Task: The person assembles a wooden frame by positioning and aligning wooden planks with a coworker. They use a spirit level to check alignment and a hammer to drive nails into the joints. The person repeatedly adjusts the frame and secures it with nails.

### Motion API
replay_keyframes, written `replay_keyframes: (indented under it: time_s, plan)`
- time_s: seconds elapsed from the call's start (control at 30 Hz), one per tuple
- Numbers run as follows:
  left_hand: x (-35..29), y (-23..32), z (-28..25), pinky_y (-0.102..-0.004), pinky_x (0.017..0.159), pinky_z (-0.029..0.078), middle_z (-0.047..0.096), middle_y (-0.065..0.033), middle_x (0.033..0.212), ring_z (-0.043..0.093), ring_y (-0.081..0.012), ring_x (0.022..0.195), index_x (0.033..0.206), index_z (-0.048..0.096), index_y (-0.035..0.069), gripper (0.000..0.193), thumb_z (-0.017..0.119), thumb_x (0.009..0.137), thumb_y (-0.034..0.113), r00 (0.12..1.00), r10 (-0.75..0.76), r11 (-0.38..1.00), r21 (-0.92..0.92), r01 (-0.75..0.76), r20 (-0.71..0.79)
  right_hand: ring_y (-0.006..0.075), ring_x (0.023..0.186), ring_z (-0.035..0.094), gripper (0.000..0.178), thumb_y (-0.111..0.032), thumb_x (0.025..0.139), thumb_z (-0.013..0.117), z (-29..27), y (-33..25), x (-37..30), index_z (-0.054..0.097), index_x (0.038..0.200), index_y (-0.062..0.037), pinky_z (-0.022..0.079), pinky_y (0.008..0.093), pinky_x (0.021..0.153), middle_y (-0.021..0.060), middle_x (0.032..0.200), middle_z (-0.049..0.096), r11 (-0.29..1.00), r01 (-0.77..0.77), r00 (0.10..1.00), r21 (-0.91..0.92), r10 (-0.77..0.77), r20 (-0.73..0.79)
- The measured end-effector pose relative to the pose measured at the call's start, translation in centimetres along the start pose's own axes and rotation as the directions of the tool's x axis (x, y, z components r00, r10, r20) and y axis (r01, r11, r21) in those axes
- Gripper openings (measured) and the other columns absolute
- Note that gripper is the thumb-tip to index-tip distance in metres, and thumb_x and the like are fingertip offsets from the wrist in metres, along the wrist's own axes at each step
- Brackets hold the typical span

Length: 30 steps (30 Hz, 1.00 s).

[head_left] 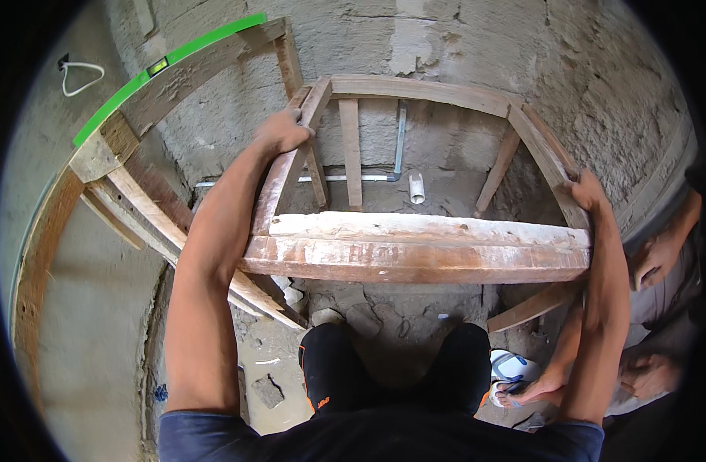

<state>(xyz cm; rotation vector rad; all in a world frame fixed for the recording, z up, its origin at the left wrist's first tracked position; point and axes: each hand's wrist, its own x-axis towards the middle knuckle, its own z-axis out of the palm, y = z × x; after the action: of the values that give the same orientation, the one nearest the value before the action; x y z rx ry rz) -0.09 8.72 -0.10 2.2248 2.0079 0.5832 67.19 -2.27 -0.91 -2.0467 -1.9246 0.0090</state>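
A four-sided wooden frame (414, 260) with legs stands in front of me, its near rail splashed with white. My left hand (285, 132) is closed around the left rail, close to the far left corner. On the opposite side, my right hand (589, 190) grips the right rail, fingers partly hidden behind the wood. Farther left, a green spirit level (159, 67) lies along the top of another wooden frame (98, 158). The bubble is too small to read.
A rough plastered wall (461, 46) rises behind the frame. A white pipe stub (417, 187) and a thin pipe (400, 142) run near its base. At right another person's hand (655, 260) and sandalled foot (522, 391) are close by. Rubble (268, 391) lies on the floor.
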Motion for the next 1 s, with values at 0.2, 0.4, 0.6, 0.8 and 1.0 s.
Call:
replay_keyframes:
  time_s: [0.2, 0.4, 0.6, 0.8, 1.0]
  plan:
    - [0.7, -0.7, 0.7, -0.0469, 0.100, 0.055, 0.073, -0.0278, 0.128, 0.071, -0.0402, 0.118, 0.127, 0.074, 0.000, 0.064, 0.071, 0.076, 0.038, 1.000, 0.024, 0.998, 0.058, -0.024, -0.003, 0.0291, 0.083, 0.073, 0.058, -0.033, 0.074, 0.076, 0.9, 1.3, 1.2, 0.075, 0.115, 0.0074, 0.054, 0.0428, 0.082, 0.0189, 0.092, 0.076, 0.996, -0.005, 1.000, 0.090, 0.006, -0.007]
    - [1.3, -0.8, 1.1, -0.0476, 0.104, 0.055, 0.074, -0.0229, 0.130, 0.071, -0.0387, 0.122, 0.128, 0.076, 0.003, 0.065, 0.072, 0.077, 0.044, 1.000, 0.004, 0.992, 0.127, -0.003, -0.008, 0.0207, 0.095, 0.069, 0.067, -0.023, 0.079, 0.070, 0.7, 1.8, 1.6, 0.065, 0.136, 0.0127, 0.054, 0.0353, 0.089, 0.0143, 0.110, 0.075, 0.996, -0.002, 0.995, 0.084, -0.006, 0.101]
    - [1.5, -1.1, 1.0, -0.0466, 0.101, 0.056, 0.074, -0.0233, 0.129, 0.072, -0.0388, 0.119, 0.124, 0.077, 0.001, 0.065, 0.077, 0.074, 0.043, 1.000, -0.002, 0.997, 0.076, 0.003, -0.021, 0.0223, 0.097, 0.071, 0.064, -0.018, 0.082, 0.066, 0.9, 2.3, 1.9, 0.063, 0.137, 0.0152, 0.054, 0.0353, 0.091, 0.0167, 0.112, 0.076, 0.991, 0.049, 0.993, 0.128, -0.062, 0.103]
    - [1.9, -1.5, 1.2, -0.0455, 0.099, 0.056, 0.075, -0.0233, 0.127, 0.072, -0.0377, 0.117, 0.122, 0.077, 0.000, 0.064, 0.080, 0.072, 0.040, 1.000, 0.000, 0.999, 0.034, 0.000, -0.006, 0.0208, 0.095, 0.071, 0.059, -0.018, 0.085, 0.062, 1.3, 3.4, 2.2, 0.064, 0.137, 0.0118, 0.055, 0.0346, 0.089, 0.0157, 0.110, 0.076, 0.983, 0.077, 0.990, 0.169, -0.096, 0.106]
    - [0.9, -1.2, 0.4, -0.0463, 0.093, 0.058, 0.076, -0.0292, 0.116, 0.075, -0.0406, 0.106, 0.118, 0.078, -0.003, 0.062, 0.079, 0.070, 0.036, 0.997, 0.069, 0.997, 0.040, -0.067, -0.031, 0.0240, 0.093, 0.072, 0.058, -0.021, 0.084, 0.065, 1.1, 3.2, 1.9, 0.067, 0.132, 0.0105, 0.055, 0.0382, 0.088, 0.0189, 0.106, 0.077, 0.983, 0.083, 0.990, 0.166, -0.101, 0.099]
